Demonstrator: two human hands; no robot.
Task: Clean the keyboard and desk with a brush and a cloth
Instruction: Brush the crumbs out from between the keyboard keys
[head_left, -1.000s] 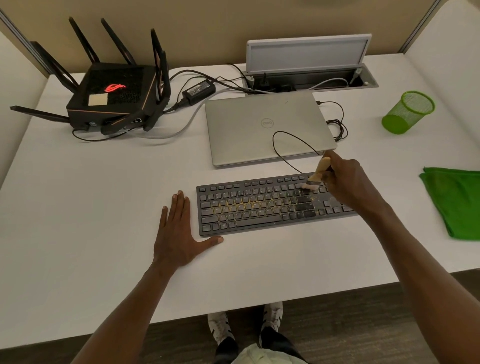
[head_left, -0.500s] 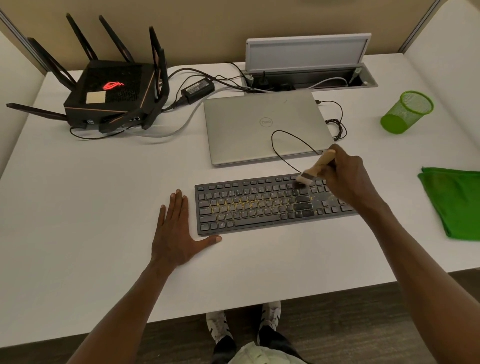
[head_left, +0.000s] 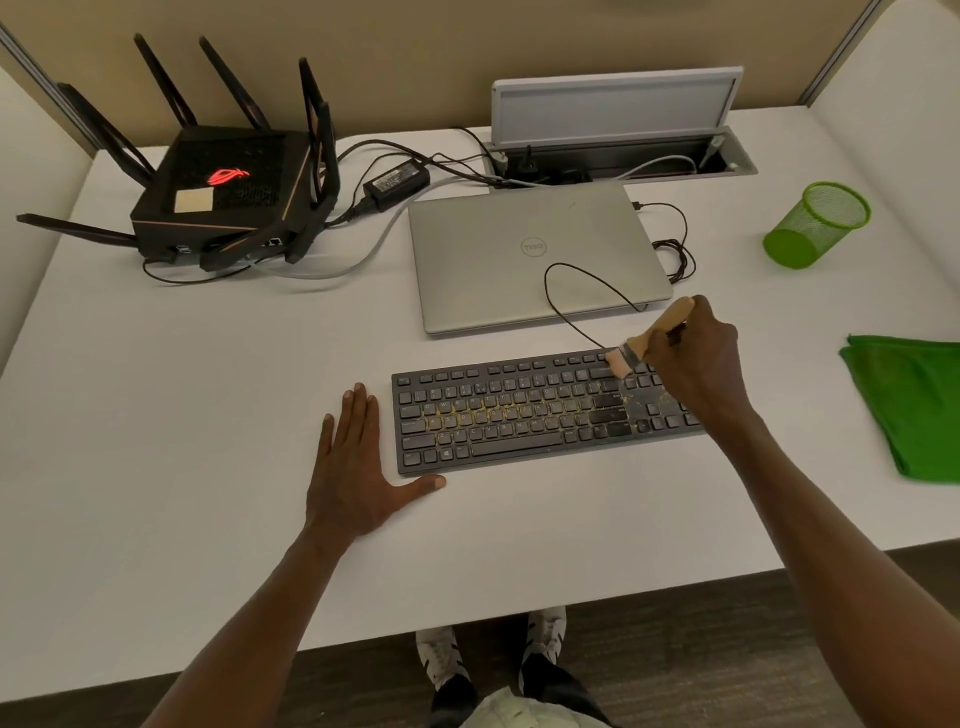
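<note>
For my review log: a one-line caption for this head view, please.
Right hand brushes the crumb-strewn keyboard's top row with a wooden brush; left hand rests flat beside it.

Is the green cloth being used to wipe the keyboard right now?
No, the green cloth lies alone on the desk, right of the keyboard, while the right hand holds a brush on the keys.

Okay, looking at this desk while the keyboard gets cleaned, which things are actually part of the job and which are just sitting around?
Part of the job:
- keyboard, yellowish crumbs between its keys
- brush, held in the right hand
- green cloth, lying unused
- desk
- left hand, flat beside the keyboard

Just lying about:
- closed laptop
- router
- power adapter
- green mesh cup, tipped over
</note>
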